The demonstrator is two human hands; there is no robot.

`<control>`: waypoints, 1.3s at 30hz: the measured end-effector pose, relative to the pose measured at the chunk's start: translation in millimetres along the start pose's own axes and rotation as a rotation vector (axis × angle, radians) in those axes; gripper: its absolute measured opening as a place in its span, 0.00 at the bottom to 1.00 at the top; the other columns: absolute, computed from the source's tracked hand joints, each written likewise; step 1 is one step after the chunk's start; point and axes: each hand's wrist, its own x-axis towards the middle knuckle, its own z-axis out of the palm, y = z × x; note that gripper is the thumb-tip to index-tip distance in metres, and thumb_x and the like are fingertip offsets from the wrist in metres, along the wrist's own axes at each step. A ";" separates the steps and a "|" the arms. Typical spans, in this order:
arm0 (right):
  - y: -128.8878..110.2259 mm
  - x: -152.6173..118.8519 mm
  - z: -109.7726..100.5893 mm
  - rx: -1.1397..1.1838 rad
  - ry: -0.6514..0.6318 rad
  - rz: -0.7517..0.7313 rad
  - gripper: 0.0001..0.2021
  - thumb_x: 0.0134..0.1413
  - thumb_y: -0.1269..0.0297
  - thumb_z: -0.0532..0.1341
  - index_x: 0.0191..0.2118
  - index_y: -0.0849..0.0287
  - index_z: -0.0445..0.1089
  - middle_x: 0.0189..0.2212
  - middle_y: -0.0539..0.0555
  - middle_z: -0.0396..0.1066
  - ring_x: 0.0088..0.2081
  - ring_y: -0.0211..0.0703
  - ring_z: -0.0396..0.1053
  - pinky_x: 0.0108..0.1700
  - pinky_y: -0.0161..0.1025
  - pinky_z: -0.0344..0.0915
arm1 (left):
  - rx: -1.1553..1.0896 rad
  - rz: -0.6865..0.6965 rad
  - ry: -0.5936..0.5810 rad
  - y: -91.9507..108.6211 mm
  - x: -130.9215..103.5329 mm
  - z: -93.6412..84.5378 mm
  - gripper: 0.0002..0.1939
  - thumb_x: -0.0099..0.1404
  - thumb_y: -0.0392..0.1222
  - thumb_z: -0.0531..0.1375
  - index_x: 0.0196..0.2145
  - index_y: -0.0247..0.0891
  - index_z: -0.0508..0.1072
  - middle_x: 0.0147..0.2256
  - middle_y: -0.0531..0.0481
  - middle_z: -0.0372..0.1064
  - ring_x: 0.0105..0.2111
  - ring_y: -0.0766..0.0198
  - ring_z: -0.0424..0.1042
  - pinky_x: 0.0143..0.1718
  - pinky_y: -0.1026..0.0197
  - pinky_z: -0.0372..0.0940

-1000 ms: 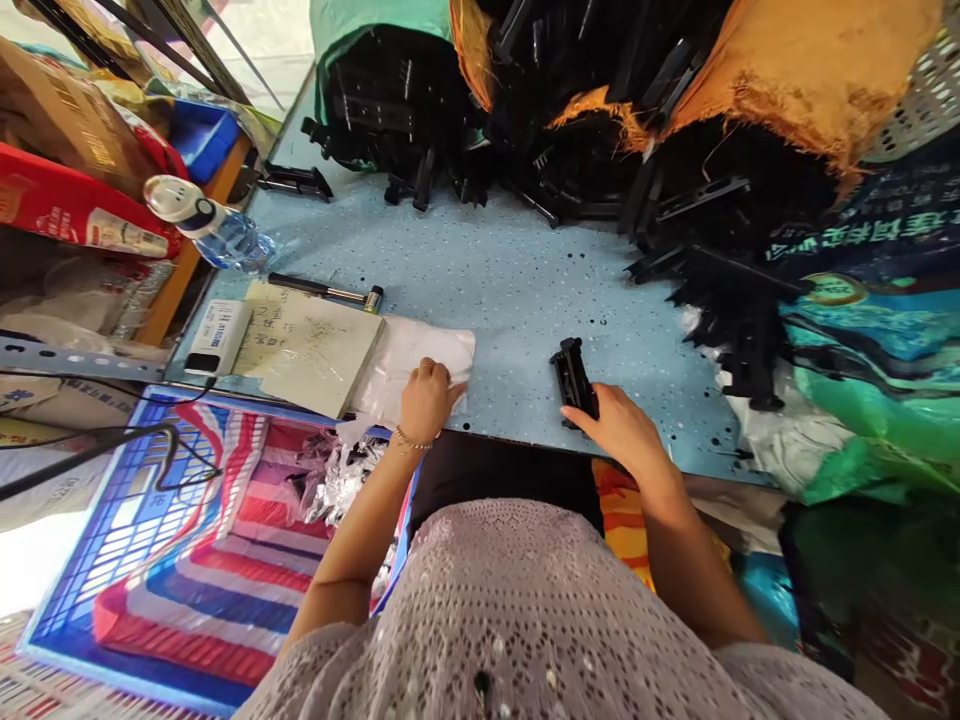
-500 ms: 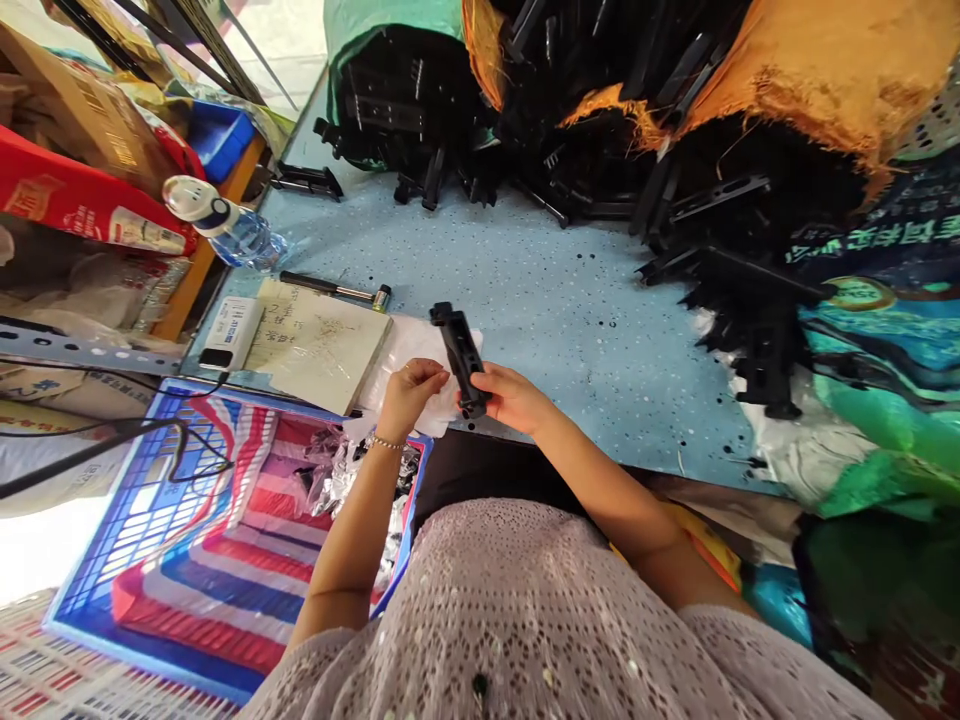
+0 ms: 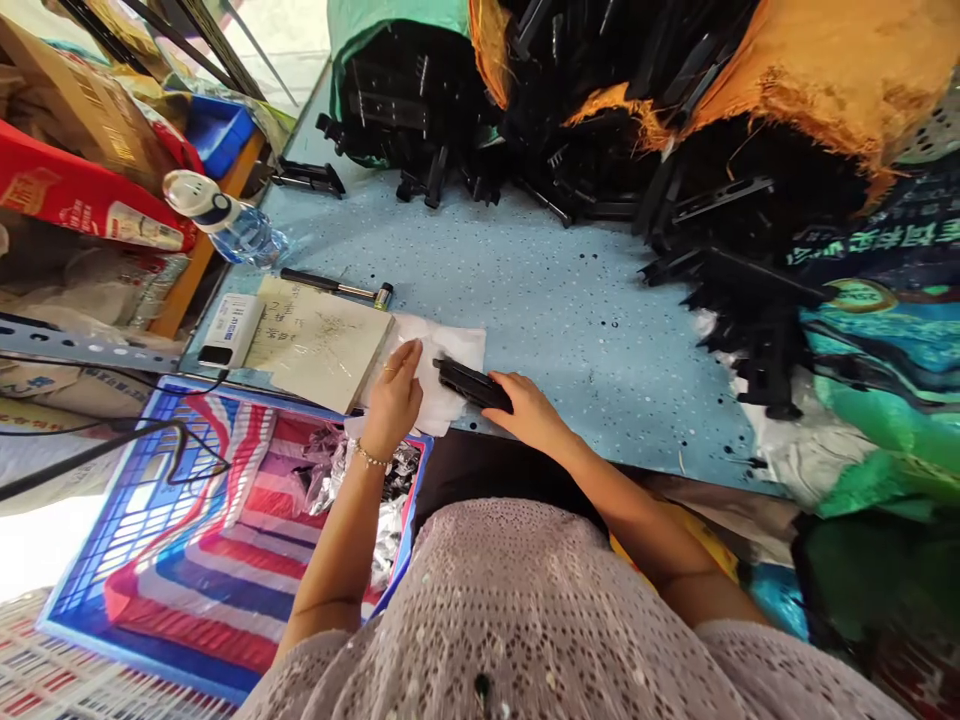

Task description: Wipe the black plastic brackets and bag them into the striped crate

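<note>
My right hand (image 3: pixel 529 412) grips one end of a black plastic part (image 3: pixel 471 384) near the table's front edge. The part lies tilted, its far end pointing left over a white sheet (image 3: pixel 457 345). To the left, my left hand (image 3: pixel 396 398) hovers over the sheet's left side, a small gap away from the part. Its fingers point forward and lie close together, and whether anything small is between them cannot be made out. A notepad (image 3: pixel 319 345) with handwriting lies left of that hand.
Black parts (image 3: pixel 431 175) spill from green and orange sacks (image 3: pixel 840 75) at the back and right. A hammer-like tool (image 3: pixel 337 287), a white device (image 3: pixel 232 330) and a bottle (image 3: pixel 251 238) are on the left. Below them stands a blue basket (image 3: pixel 97 590) with a striped liner.
The black part has turned from nearly upright to lying flatter, pointing left. My left hand has moved slightly left, away from it, and its pinched fingers have straightened.
</note>
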 end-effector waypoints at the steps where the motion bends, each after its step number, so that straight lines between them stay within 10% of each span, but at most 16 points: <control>1: -0.9 1.9 2.7 0.051 0.016 0.021 0.30 0.47 0.68 0.71 0.58 0.55 0.71 0.54 0.61 0.73 0.59 0.60 0.67 0.65 0.62 0.60 | 0.008 0.094 -0.029 7.0 -4.9 1.7 0.32 0.70 0.27 0.49 0.70 0.36 0.60 0.66 0.35 0.62 0.65 0.53 0.67 0.65 0.50 0.66; 7: -16.0 3.4 24.9 0.891 -0.240 0.278 0.24 0.56 0.49 0.67 0.57 0.47 0.68 0.49 0.53 0.72 0.52 0.50 0.72 0.54 0.55 0.73 | -0.106 0.376 -0.119 42.0 -27.6 13.3 0.38 0.71 0.26 0.49 0.75 0.44 0.46 0.67 0.37 0.61 0.67 0.55 0.64 0.64 0.50 0.68; 13: -21.4 -13.2 38.6 0.279 0.073 -0.035 0.34 0.58 0.69 0.64 0.68 0.46 0.58 0.58 0.58 0.60 0.66 0.53 0.58 0.71 0.57 0.54 | -0.212 0.285 -0.066 34.5 -24.1 12.0 0.36 0.70 0.26 0.48 0.73 0.44 0.54 0.67 0.39 0.61 0.67 0.54 0.64 0.67 0.46 0.65; 17: -10.9 -9.4 39.3 0.164 0.158 -0.094 0.42 0.62 0.71 0.59 0.75 0.46 0.40 0.57 0.62 0.57 0.61 0.54 0.63 0.66 0.60 0.61 | -0.277 0.352 -0.137 43.4 -26.2 11.7 0.38 0.68 0.24 0.47 0.72 0.45 0.55 0.66 0.40 0.63 0.65 0.55 0.66 0.65 0.47 0.66; 21: -14.5 -7.1 36.9 0.126 0.208 -0.145 0.36 0.63 0.72 0.58 0.73 0.45 0.50 0.64 0.62 0.54 0.67 0.55 0.58 0.70 0.59 0.58 | -0.259 0.388 -0.172 51.6 -25.8 16.5 0.38 0.67 0.27 0.52 0.72 0.41 0.54 0.66 0.37 0.62 0.64 0.52 0.67 0.63 0.47 0.69; 26: -58.9 -28.0 25.3 0.269 0.014 -0.271 0.31 0.64 0.69 0.59 0.70 0.46 0.59 0.66 0.57 0.59 0.70 0.52 0.57 0.72 0.55 0.57 | -0.160 0.190 0.014 59.8 -23.3 -10.0 0.30 0.68 0.33 0.58 0.66 0.43 0.67 0.55 0.39 0.70 0.48 0.59 0.77 0.46 0.58 0.77; 30: -88.7 -42.7 3.0 0.631 -0.349 -0.227 0.29 0.65 0.59 0.62 0.69 0.46 0.60 0.65 0.56 0.66 0.60 0.50 0.70 0.61 0.53 0.72 | -0.221 -0.053 0.078 63.6 -44.1 -95.4 0.25 0.64 0.36 0.64 0.58 0.52 0.76 0.50 0.47 0.73 0.34 0.67 0.74 0.30 0.65 0.72; 33: -82.8 -34.7 -7.2 0.737 -0.282 -0.102 0.19 0.65 0.55 0.62 0.59 0.50 0.71 0.48 0.54 0.78 0.45 0.46 0.77 0.52 0.50 0.76 | -0.180 -0.202 -0.130 39.1 -71.7 -143.7 0.23 0.60 0.40 0.66 0.53 0.55 0.79 0.49 0.48 0.75 0.31 0.65 0.73 0.25 0.64 0.69; 35: -67.1 -23.6 -5.6 0.748 -0.112 -0.019 0.13 0.62 0.55 0.65 0.50 0.51 0.76 0.41 0.53 0.80 0.40 0.43 0.77 0.48 0.47 0.76 | -0.127 -0.349 -0.352 11.0 -92.0 -139.8 0.19 0.57 0.39 0.67 0.48 0.51 0.82 0.45 0.47 0.77 0.33 0.62 0.74 0.31 0.62 0.71; 39: -31.8 -9.7 5.2 0.740 0.042 0.138 0.12 0.56 0.55 0.68 0.44 0.53 0.76 0.36 0.52 0.79 0.36 0.42 0.75 0.44 0.44 0.75 | -0.097 -0.791 -0.580 -28.8 -118.2 -66.9 0.10 0.61 0.40 0.69 0.42 0.39 0.80 0.41 0.44 0.76 0.43 0.55 0.76 0.47 0.53 0.73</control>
